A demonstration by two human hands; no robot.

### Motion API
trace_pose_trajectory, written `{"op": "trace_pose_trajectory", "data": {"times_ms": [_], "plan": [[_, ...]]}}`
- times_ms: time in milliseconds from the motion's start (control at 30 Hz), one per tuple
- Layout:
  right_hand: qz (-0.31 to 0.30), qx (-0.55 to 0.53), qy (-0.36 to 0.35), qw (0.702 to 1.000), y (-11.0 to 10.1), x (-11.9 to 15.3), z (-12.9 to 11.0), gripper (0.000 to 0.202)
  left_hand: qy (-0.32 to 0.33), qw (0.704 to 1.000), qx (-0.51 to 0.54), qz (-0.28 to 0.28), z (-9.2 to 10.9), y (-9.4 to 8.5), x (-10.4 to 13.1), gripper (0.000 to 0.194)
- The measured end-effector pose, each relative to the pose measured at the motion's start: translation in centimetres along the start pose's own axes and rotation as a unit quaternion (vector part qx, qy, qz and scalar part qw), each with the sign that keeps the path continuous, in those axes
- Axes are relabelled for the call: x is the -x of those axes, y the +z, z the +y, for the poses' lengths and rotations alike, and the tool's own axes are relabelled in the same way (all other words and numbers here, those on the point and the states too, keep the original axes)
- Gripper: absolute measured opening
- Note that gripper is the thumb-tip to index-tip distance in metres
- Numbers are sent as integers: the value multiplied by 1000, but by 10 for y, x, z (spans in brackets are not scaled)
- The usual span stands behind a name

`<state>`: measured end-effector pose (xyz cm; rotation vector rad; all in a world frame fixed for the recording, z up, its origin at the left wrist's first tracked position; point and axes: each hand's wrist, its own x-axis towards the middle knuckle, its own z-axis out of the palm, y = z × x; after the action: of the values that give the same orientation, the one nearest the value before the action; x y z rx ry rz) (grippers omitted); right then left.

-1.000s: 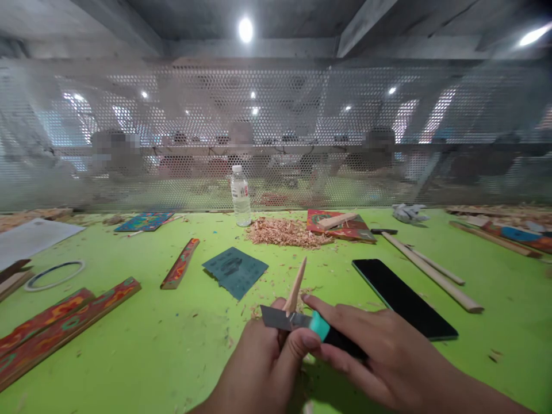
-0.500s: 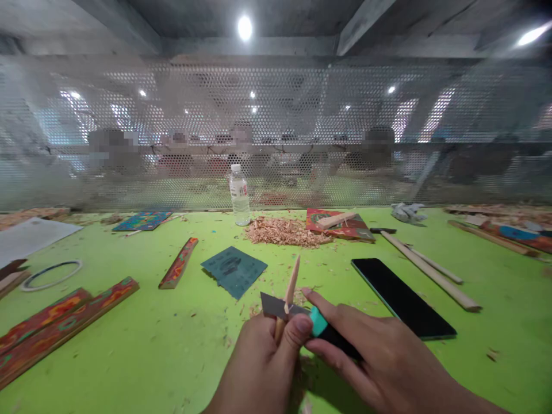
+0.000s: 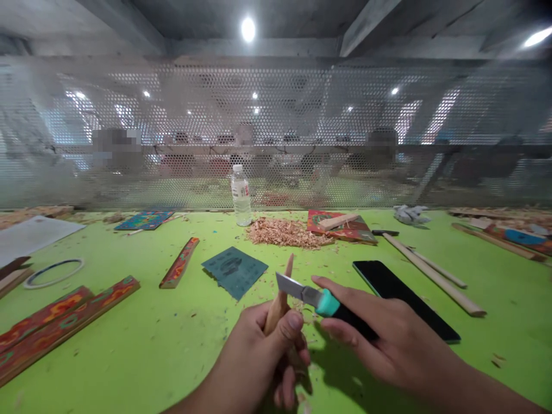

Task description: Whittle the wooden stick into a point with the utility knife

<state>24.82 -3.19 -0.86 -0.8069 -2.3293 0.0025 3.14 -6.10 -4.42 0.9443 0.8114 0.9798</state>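
Observation:
A slim wooden stick with a tapered tip points up and away, and my left hand is wrapped round its lower part. In my right hand is a knife with a black and turquoise handle. Its metal blade lies across the stick below the tip, over the wood. Whether the edge touches the wood I cannot tell. Beyond my hands lies a dark green sandpaper sheet. A heap of wood shavings sits farther back.
A black phone and a long wooden rod lie right. Behind the shavings stands a water bottle. Painted strips and a white ring lie left. A perforated screen spans the table's back, with blurred people beyond.
My left hand has turned, showing more of the stick and its curled fingers. The knife and my right hand have shifted right, and the blade now sits higher, nearer the tip.

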Motion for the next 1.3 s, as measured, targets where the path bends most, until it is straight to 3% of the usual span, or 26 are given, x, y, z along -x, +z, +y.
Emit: {"op": "trace_pose_trajectory", "data": {"times_ms": [167, 267, 500, 667, 833, 967, 1133, 1233, 1300], "plan": [[-127, -60, 4, 990, -2, -3, 1, 46, -33, 999, -19, -23, 8, 1, 6, 64], [-159, -92, 2, 983, -4, -4, -1, 47, -44, 997, -57, -28, 16, 6, 10, 70], [-106, -11, -11, 994, 2, 7, -8, 60, -42, 986, -159, -4, 22, 14, 13, 74], [-69, 22, -8, 997, 7, 11, -13, 57, -33, 985, -161, 43, 17, 14, 11, 63], [-48, 54, -11, 997, 9, 10, -17, 52, -10, 982, -169, 82, 16, 16, 12, 67], [-9, 83, -18, 996, 9, 10, -19, 46, -30, 986, -145, 78, 7, 13, 10, 74], [31, 52, 7, 998, 5, 9, -12, 42, -41, 992, -107, 58, -3, 8, 7, 71], [15, 12, 21, 1000, 2, 6, -4, 43, -25, 994, -94, 44, 3, 8, 7, 68], [-30, -9, 16, 999, 0, 4, 0, 42, -12, 994, -97, 52, 10, 10, 8, 66]]}}
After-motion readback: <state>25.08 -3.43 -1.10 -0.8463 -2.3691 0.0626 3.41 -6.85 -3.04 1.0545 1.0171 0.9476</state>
